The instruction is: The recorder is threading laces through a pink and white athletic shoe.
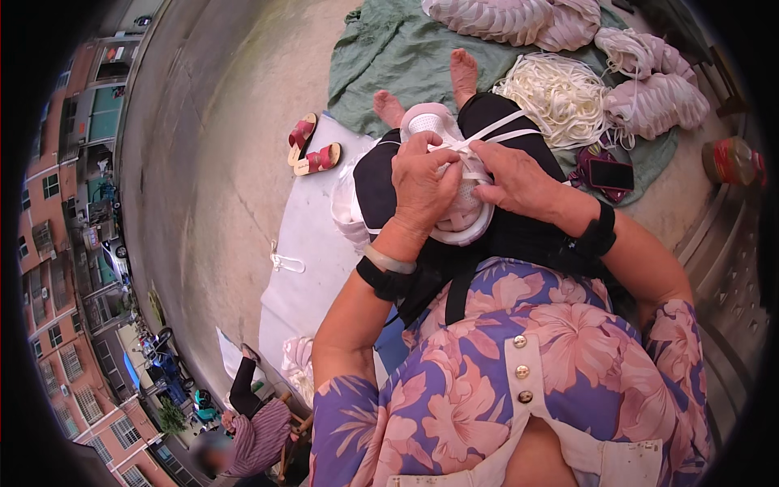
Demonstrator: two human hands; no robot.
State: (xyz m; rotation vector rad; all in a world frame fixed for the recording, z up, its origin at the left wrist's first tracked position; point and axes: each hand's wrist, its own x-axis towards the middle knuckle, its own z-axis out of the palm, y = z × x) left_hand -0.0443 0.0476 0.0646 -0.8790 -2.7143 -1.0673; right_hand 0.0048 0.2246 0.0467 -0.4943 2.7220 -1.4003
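A pale pink and white sneaker (466, 213) rests on my lap, its sole edge toward my body. My left hand (423, 183) is closed in a pinch on the white shoelace (461, 148) over the shoe's opening. From the other side my right hand (519, 185) pinches the same lace, thumb and forefinger bent over the sneaker. Two loose strands of lace run off to the upper right across my dark trouser leg. Fingers hide part of the lacing.
A heap of white laces (556, 97) lies on a green cloth (377, 61), near bundled pink shoe uppers (657, 105). A phone (610, 174) lies to the right, by a jar (730, 161). Red sandals (318, 159) stand left. Another person (260, 434) sits at the lower left.
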